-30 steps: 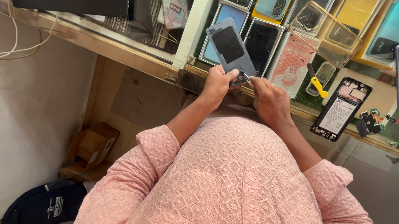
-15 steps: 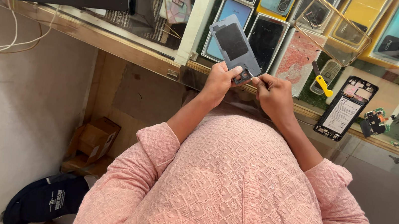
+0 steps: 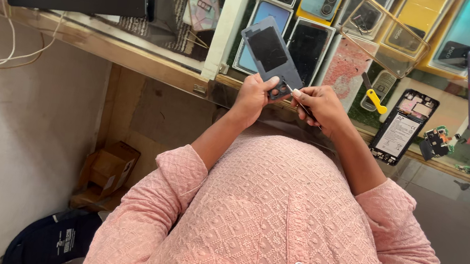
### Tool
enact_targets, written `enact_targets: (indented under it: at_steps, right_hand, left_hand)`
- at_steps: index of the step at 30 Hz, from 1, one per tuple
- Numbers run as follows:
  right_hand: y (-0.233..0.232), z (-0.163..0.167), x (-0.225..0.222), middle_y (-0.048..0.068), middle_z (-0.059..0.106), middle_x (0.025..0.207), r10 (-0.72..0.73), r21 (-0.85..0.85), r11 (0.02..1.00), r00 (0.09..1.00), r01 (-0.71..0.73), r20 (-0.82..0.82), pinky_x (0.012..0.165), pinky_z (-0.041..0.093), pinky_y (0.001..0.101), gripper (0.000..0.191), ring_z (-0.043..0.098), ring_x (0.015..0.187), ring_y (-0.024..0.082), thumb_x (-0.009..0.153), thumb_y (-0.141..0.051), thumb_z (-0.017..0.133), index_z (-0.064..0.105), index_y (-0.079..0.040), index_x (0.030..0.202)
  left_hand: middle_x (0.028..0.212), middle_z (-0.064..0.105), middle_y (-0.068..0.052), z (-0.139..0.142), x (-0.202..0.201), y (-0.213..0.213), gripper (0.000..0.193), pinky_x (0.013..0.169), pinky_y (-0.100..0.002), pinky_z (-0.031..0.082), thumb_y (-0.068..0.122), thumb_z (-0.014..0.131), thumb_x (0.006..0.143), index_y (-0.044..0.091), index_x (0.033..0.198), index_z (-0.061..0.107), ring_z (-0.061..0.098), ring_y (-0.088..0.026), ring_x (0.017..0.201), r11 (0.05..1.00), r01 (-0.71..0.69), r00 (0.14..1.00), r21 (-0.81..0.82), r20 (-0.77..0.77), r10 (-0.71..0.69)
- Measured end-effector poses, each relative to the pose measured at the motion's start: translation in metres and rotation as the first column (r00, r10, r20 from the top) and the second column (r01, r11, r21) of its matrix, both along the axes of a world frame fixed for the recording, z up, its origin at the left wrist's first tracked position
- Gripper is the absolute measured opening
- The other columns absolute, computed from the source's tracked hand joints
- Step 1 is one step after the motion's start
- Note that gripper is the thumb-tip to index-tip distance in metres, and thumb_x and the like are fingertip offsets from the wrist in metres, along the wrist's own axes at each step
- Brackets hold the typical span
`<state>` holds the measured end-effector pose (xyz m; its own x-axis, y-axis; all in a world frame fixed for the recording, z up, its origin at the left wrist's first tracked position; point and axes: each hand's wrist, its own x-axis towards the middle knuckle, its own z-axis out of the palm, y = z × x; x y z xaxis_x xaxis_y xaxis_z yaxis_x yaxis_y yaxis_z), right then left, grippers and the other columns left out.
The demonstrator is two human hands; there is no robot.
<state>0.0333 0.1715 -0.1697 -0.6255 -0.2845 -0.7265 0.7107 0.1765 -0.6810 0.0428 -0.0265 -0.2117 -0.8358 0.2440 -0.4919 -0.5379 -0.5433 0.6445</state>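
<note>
Grey phone back cover (image 3: 270, 52), dark inner panel, tilted; left hand (image 3: 252, 96) grips its near end. Right hand (image 3: 322, 103) pinches thin tool (image 3: 299, 101) at cover's corner.

Both forearms raised, left hand (image 3: 254, 96) in closed grip; right hand (image 3: 322, 105) pinched, fingertips meeting

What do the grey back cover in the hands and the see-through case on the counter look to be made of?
Grey phone back cover, held in the left hand: probably matte plastic, flat and dull, with a black sheet on its inner face. Clear phone case: likely soft yellow-tinted plastic or silicone, since things beneath show through. The right hand holds a thin tool, material unclear.
</note>
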Motion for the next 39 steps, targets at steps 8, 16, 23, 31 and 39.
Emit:
enact_targets:
  at_steps: [8, 16, 23, 31, 39]
  right_hand:
    - [0.002, -0.003, -0.002, 0.003, 0.059, 0.055, -0.021, -0.203, 0.978, 0.988, 0.052, 0.156, 0.032, 0.026, 0.0212, 0.033, 0.044, 0.036, 0.007, 0.101, -0.028, 0.065, 0.067, 0.001, 0.083]
    - [-0.01, 0.023, 0.024, 0.006, 0.071, 0.078, 0.235, 0.332, 0.942, 0.604, 0.051, -0.761, 0.052, 0.052, 0.0278, 0.025, 0.064, 0.059, 0.012, 0.084, -0.016, 0.085, 0.071, 0.002, 0.095]
    - [-0.008, 0.004, 0.029, 0.005, 0.07, 0.078, 0.18, 0.307, 0.946, 0.618, 0.105, -0.765, 0.056, 0.047, 0.0275, 0.011, 0.061, 0.062, 0.007, 0.101, -0.011, 0.074, 0.075, 0.0, 0.097]
    - [-0.008, -0.012, 0.024, 0.002, 0.066, 0.069, -0.205, -0.311, 0.932, 0.978, 0.188, -0.025, 0.04, 0.035, 0.0204, 0.018, 0.048, 0.044, 0.005, 0.103, -0.016, 0.069, 0.073, 0.001, 0.102]
    - [-0.009, 0.012, 0.032, 0.005, 0.068, 0.082, 0.242, 0.361, 0.915, 0.47, 0.179, -0.849, 0.059, 0.048, 0.0279, 0.01, 0.062, 0.064, 0.009, 0.097, -0.009, 0.077, 0.074, 0.0, 0.099]
  left_hand:
    - [0.088, 0.07, -0.004, 0.012, 0.006, -0.005, 0.013, 0.083, -0.032, 0.064, 0.011, 0.07, 0.099, -0.001, 0.094, 0.069, 0.068, -0.01, 0.08, 1.0, -0.006, 0.996, -0.023, -0.084, 0.004]
    - [0.084, 0.071, -0.005, 0.006, 0.004, 0.008, 0.008, 0.071, -0.032, 0.065, 0.006, 0.074, 0.093, 0.0, 0.091, 0.07, 0.07, -0.013, 0.074, 0.977, -0.203, 0.979, -0.073, -0.054, 0.199]
    - [0.079, 0.064, -0.003, 0.002, 0.001, 0.006, 0.014, 0.076, -0.032, 0.067, 0.009, 0.072, 0.096, 0.001, 0.086, 0.067, 0.068, -0.012, 0.074, 0.986, -0.164, 0.986, -0.029, -0.015, 0.164]
    - [0.08, 0.065, -0.002, 0.0, 0.002, 0.011, 0.012, 0.072, -0.032, 0.064, 0.01, 0.073, 0.096, 0.003, 0.089, 0.066, 0.067, -0.012, 0.074, 0.981, -0.184, 0.983, -0.067, -0.034, 0.182]
    - [0.081, 0.067, -0.005, 0.004, -0.003, 0.014, 0.016, 0.076, -0.036, 0.067, 0.012, 0.07, 0.096, 0.005, 0.086, 0.06, 0.069, -0.013, 0.075, 0.975, -0.21, 0.978, -0.069, 0.004, 0.21]
